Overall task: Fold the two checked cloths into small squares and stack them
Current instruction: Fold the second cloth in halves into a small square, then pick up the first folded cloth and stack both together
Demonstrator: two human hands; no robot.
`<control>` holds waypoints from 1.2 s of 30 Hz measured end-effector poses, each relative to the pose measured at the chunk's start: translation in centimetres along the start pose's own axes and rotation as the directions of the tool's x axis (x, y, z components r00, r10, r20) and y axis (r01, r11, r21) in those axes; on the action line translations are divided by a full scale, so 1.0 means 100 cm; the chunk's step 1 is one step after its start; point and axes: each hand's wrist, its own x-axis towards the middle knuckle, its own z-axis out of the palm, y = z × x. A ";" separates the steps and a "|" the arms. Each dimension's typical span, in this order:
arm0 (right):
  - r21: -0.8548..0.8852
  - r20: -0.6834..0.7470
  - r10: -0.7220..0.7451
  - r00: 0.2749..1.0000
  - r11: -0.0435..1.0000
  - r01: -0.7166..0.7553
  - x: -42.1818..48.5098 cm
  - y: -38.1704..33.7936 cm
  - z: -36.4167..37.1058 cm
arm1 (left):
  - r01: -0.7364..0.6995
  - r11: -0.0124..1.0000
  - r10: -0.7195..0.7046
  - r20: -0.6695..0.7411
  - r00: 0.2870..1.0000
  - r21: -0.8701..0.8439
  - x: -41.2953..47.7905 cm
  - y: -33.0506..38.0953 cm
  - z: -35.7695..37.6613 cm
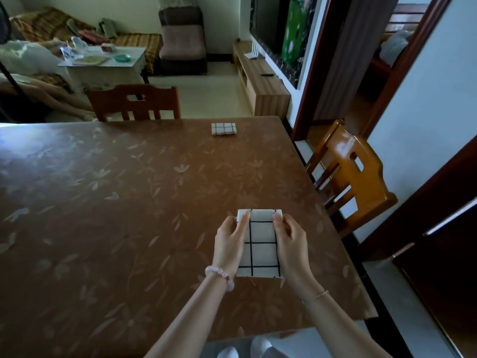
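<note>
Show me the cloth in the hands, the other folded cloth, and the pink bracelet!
Held checked cloth (263,254): head view, middle white square.
Folded checked cloth (223,128): head view, top face.
Pink bracelet (219,273): head view, beads on left wrist.

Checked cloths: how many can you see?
2. The near cloth is held between the left hand and right hand, near the front edge of the table. The far cloth, a small folded square, lies by its far edge. No others show.

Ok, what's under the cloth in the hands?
Only the brown table cover shows around the held cloth; the patch beneath is hidden. The other folded cloth lies apart, near the far edge.
</note>
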 end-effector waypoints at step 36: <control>-0.082 -0.090 0.029 0.996 0.996 -0.037 -0.038 0.016 -0.027 | -0.174 0.950 0.235 -0.227 0.945 0.259 -0.028 -0.027 -0.025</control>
